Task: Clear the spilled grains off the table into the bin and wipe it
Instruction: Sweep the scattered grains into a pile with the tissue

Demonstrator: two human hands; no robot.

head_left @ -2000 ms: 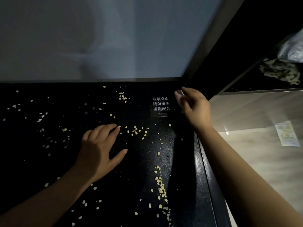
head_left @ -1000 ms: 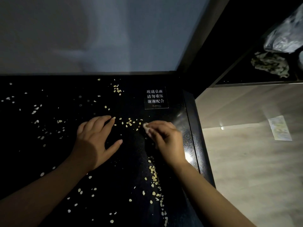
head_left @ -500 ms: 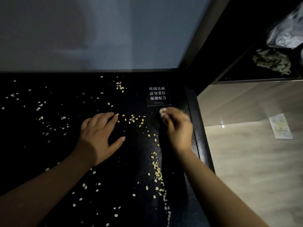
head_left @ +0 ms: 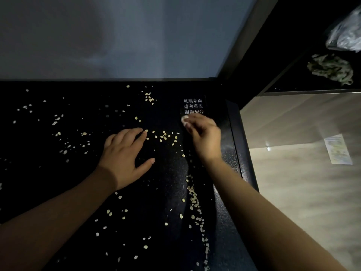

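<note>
Grains strewed the worktop. Left grip lay spread flat; right grip pinched a pale wad. Judged: sweeping; next, herd grains edgeward.

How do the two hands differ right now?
The left hand lies flat, fingers spread; the right hand curls its fingers round a small pale wad. The left hand sits mid-table among grains; the right hand is by the sign. Both are over the black table.
</note>
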